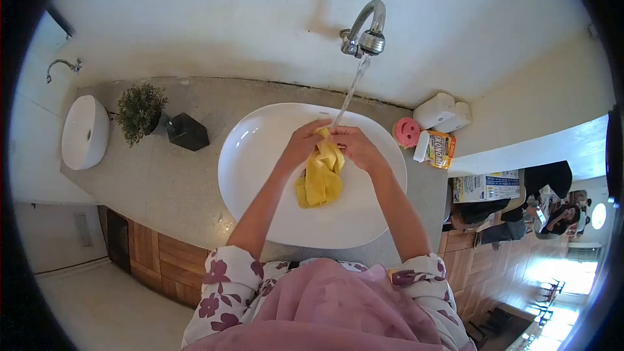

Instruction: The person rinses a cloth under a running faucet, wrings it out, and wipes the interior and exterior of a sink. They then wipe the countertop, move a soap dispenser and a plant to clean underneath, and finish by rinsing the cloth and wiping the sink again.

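Water runs from the chrome faucet (372,40) on the wall, down toward my two hands over the white basin (250,185). Between them hangs a yellow cloth (320,179), bunched at the top, its lower part reaching down to the bowl. My left hand (307,143) is closed on the cloth's upper left side. Close beside it, my right hand (354,146) grips the upper right side, near the falling stream. Some of the fingertips are hidden by the folds.
Right of the basin are a pink round item with a face (407,132), an orange-yellow packet (440,149) and white rolls (435,112). To the left stand a dark square container (188,132), a potted plant (141,114) and a second basin (86,132). People sit far right.
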Demonstrator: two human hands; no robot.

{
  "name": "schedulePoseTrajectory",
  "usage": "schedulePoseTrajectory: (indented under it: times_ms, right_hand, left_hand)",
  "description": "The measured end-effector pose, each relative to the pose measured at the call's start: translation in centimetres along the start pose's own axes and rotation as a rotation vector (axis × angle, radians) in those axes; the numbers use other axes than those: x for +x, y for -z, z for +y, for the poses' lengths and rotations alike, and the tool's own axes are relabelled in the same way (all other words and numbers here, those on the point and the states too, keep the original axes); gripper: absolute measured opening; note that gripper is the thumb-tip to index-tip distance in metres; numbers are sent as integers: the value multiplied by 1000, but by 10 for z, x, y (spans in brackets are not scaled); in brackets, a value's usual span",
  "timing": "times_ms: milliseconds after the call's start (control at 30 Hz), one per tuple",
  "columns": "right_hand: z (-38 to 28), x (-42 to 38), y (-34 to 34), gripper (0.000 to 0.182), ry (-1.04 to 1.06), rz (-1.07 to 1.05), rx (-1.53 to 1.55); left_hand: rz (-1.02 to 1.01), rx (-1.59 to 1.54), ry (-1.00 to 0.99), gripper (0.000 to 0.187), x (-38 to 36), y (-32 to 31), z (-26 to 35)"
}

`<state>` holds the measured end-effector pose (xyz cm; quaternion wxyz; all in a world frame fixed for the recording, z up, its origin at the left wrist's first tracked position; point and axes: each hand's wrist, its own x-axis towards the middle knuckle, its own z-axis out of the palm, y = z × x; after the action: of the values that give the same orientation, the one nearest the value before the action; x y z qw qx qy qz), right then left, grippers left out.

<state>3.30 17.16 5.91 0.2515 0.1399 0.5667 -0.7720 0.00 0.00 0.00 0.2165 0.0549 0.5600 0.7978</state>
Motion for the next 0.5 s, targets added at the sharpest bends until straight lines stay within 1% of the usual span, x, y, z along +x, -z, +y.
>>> schedulePoseTrajectory:
  times_ms: [67, 100, 167, 200, 267, 300, 367, 400, 467, 500]
  right_hand:
    - [-1, 7, 2, 19, 35, -31, -157]
    - [-3, 11, 12, 19, 49, -24, -167]
    - [11, 24, 18, 16, 169, -29, -332]
    - [14, 25, 13, 16, 178, -34, -318]
    - [21, 7, 6, 16, 219, -18, -216]
    - [20, 7, 7, 16, 222, -17, -220]
    - [22, 5, 7, 16, 238, 19, -200]
    - [26, 6, 7, 16, 239, 18, -197]
    - [37, 9, 11, 13, 292, 44, -395]
    - [44, 9, 14, 13, 293, 48, -394]
  left_hand:
    - [-194, 330, 115, 39, 9, 3, 13]
    - [-204, 329, 98, 39, 16, 1, 19]
    - [-234, 652, 24, 31, 14, 12, 28]
    - [-234, 669, 27, 31, 11, 13, 37]
    - [-107, 932, -62, 22, -7, -3, 44]
    - [-107, 930, -67, 22, -8, -8, 44]
    - [-10, 905, -201, 20, -13, -14, 42]
    - [-11, 907, -200, 20, -17, -16, 45]
    - [59, 706, -216, 18, -24, -21, 52]
    - [55, 705, -216, 18, -26, -23, 57]
